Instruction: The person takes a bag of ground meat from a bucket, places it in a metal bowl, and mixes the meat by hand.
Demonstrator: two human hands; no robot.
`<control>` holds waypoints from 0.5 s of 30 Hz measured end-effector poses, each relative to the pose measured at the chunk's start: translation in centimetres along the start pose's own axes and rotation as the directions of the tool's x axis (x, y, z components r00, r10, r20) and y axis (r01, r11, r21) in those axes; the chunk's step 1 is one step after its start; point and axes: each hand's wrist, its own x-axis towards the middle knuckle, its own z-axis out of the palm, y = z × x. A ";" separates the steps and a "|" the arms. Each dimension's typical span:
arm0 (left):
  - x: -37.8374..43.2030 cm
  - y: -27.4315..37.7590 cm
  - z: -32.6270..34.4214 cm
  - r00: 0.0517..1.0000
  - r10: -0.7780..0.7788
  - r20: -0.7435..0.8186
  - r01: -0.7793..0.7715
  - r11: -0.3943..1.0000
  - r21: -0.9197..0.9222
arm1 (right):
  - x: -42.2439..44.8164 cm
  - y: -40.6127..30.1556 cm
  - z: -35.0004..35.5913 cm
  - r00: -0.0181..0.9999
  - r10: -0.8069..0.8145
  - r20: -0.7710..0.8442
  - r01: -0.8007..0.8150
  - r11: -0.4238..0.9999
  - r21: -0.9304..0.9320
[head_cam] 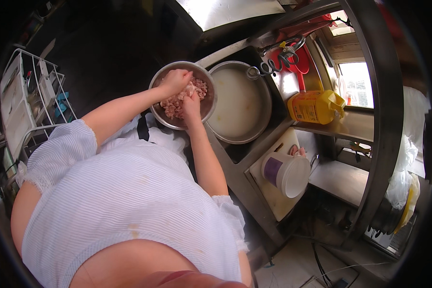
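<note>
A round stainless steel bowl (pixel 211 102) holds pink minced meat (pixel 172 108), and both hands are inside it. My left hand (pixel 176 82) reaches in from the left with its fingers curled onto the meat near the bowl's middle. Just below and to the right, my right hand (pixel 191 106) grips some of the same meat between thumb and fingers; its fingertips are partly buried. Touching or overlapping the bowl's right side is a large round metal pot (pixel 269 104) with cloudy whitish liquid (pixel 237 104) in it.
A white plastic tub (pixel 291 174) lies tilted on a cutting board (pixel 282 205), beside pieces of raw meat (pixel 297 150). Behind the pot are a coiled metal hose (pixel 279 64), a red plastic scoop (pixel 300 68) and a yellow jug (pixel 315 107). A white wire rack (pixel 39 82) stands left.
</note>
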 end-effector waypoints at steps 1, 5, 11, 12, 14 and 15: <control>0.4 -0.4 0.0 0.999 -0.036 0.001 0.036 0.999 -0.035 | 0.1 0.0 -0.6 0.997 0.047 0.057 -0.048 0.999 0.011; 1.1 -1.1 0.0 0.993 -0.109 -0.044 0.101 0.983 -0.154 | 0.4 -2.3 -1.1 0.978 0.133 0.163 -0.168 0.960 0.224; -1.6 0.2 0.8 0.991 -0.113 -0.068 0.100 0.980 -0.173 | -0.3 -2.8 0.0 0.962 0.184 0.201 -0.260 0.840 0.476; -2.0 0.2 0.8 0.997 -0.060 -0.040 0.056 0.994 -0.097 | 0.3 -1.1 -0.6 0.958 0.158 0.242 -0.257 0.847 0.466; -2.3 0.2 0.7 0.998 0.016 -0.062 -0.016 1.000 -0.010 | 0.9 1.1 -0.2 0.993 0.056 0.101 -0.085 0.947 0.310; -2.4 0.1 0.7 0.996 0.052 -0.073 -0.050 0.998 0.035 | 1.0 1.4 0.0 0.999 -0.005 0.042 -0.004 0.976 0.218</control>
